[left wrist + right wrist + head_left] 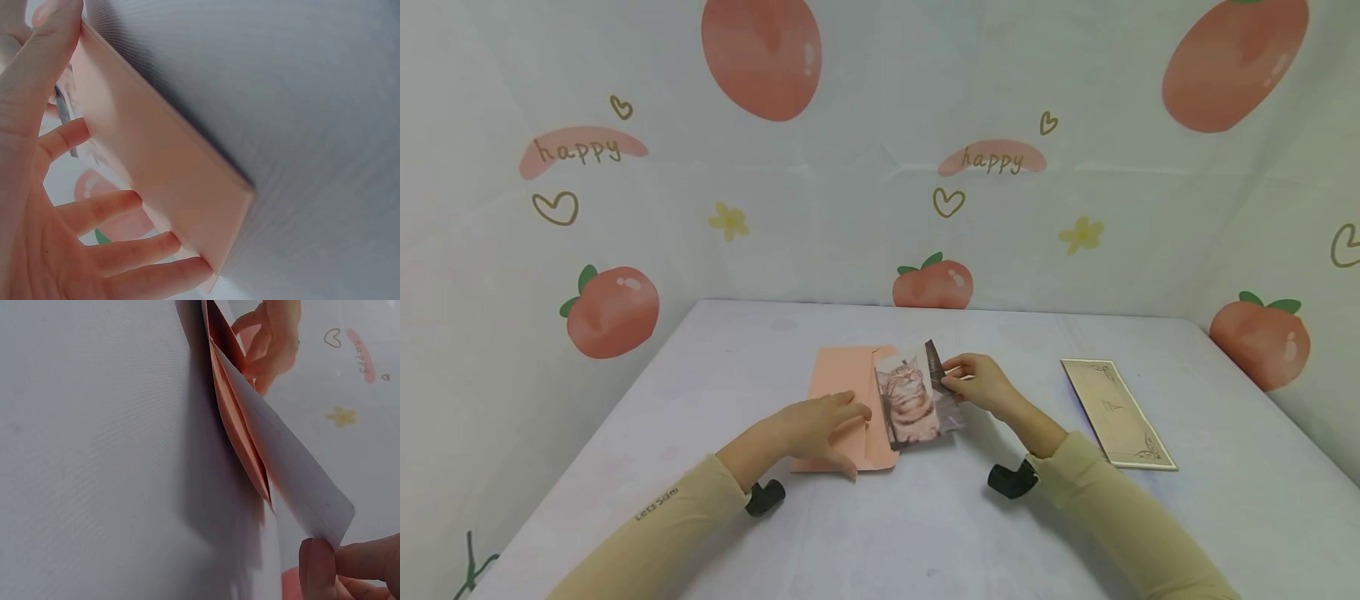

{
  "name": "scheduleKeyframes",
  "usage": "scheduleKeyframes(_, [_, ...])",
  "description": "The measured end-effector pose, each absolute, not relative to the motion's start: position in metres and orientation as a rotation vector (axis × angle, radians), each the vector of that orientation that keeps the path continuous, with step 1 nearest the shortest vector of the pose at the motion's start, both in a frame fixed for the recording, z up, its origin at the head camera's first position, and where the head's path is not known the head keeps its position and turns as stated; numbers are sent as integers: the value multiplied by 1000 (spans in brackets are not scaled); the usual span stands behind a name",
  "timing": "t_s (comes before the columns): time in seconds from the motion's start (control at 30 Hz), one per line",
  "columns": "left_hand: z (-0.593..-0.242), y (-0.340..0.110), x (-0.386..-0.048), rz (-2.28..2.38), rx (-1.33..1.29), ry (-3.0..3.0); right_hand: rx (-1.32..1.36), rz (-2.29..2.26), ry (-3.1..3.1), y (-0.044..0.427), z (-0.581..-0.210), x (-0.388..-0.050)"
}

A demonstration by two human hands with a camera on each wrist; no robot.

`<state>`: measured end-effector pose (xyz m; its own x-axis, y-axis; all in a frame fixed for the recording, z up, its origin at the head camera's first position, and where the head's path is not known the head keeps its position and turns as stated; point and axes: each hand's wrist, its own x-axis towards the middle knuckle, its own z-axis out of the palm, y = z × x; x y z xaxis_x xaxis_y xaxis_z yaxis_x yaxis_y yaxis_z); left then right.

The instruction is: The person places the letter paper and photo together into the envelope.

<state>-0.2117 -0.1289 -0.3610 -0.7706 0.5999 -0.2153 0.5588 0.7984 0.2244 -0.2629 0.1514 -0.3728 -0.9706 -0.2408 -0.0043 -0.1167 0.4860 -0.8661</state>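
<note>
A salmon-pink envelope [842, 371] lies on the table with its opening toward the right. My left hand [820, 425] rests on it with fingers spread; in the left wrist view the fingertips touch the envelope's face [156, 156]. A card with a cat picture [910, 400] leans at the opening, and a darker card [946, 408] shows behind it. My right hand [981, 383] pinches the cards' right side between thumb and fingers. From the right wrist, the card's pale back [294, 462] slants out of the gaping envelope; how deep its far end sits is hidden.
A beige card-like piece with a gold border [1120, 412] lies on the table to the right. Black wrist devices [767, 498] show under both cuffs. A white cloth with peach prints [880, 192] stands behind the table. Green cord [471, 571] shows at the lower left.
</note>
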Motion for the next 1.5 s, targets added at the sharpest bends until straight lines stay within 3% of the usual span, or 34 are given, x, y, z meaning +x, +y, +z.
scheduleKeyframes(1.5, [-360,-129,-211,181,937,2711,-294,-1588,2495,113,-382,-261])
